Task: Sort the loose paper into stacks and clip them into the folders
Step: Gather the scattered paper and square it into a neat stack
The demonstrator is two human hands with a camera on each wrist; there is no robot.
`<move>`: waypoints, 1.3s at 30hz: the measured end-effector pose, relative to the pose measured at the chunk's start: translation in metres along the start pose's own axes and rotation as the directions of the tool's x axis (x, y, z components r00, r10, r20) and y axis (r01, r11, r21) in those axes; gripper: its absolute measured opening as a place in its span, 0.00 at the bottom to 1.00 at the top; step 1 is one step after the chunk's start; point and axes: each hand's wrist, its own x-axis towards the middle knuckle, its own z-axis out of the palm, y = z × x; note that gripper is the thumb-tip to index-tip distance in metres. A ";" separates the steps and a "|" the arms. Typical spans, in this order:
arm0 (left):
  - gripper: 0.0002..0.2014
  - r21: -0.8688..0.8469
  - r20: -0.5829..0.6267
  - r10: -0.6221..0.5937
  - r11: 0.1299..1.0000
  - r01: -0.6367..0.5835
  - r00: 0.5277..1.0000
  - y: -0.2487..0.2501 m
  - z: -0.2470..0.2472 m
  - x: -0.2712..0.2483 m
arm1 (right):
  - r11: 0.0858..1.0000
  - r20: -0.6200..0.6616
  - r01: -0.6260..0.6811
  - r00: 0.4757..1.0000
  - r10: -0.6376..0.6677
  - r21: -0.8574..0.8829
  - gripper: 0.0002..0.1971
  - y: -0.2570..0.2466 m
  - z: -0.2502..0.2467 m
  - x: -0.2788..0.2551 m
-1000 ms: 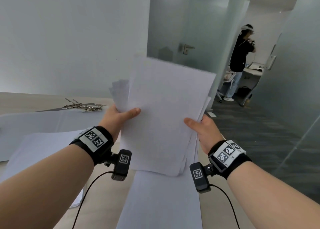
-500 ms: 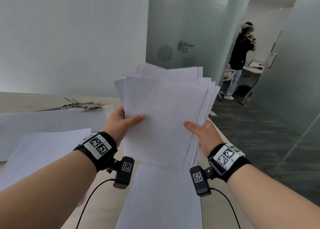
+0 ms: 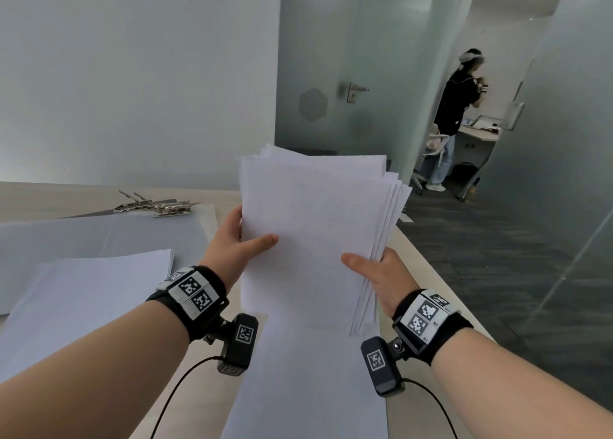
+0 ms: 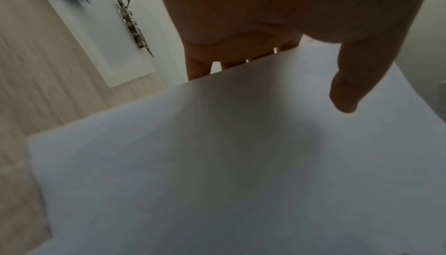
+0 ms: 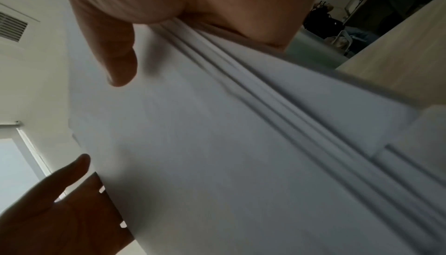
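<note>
I hold a sheaf of white paper (image 3: pixel 315 226) upright above the table, its sheets fanned unevenly at the right and top edges. My left hand (image 3: pixel 237 239) grips its left edge, thumb on the front and fingers behind. My right hand (image 3: pixel 374 272) grips the right edge the same way. The wrist views show the paper (image 4: pixel 217 163) (image 5: pixel 217 144) under each thumb. An open folder (image 3: pixel 99 239) lies at the left with its metal clip (image 3: pixel 159 204) at the far end. A second paper stack (image 3: pixel 86 282) rests on it. More sheets (image 3: pixel 308 382) lie flat below the sheaf.
The wooden table (image 3: pixel 428 272) ends at the right, with grey carpet (image 3: pixel 481 239) beyond. A white wall and a frosted glass door (image 3: pixel 331 73) stand behind. A person in black (image 3: pixel 457 113) stands at a desk in the far room.
The sheaf has come down lower and closer to the table, and its sheets have drawn more nearly into line. Both hands keep their grip at the edges.
</note>
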 end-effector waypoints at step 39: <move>0.34 0.061 0.066 -0.062 0.996 0.058 0.996 -0.010 0.016 -0.009 | 0.996 0.067 -0.034 0.997 0.039 -0.086 0.09 0.009 -0.001 -0.015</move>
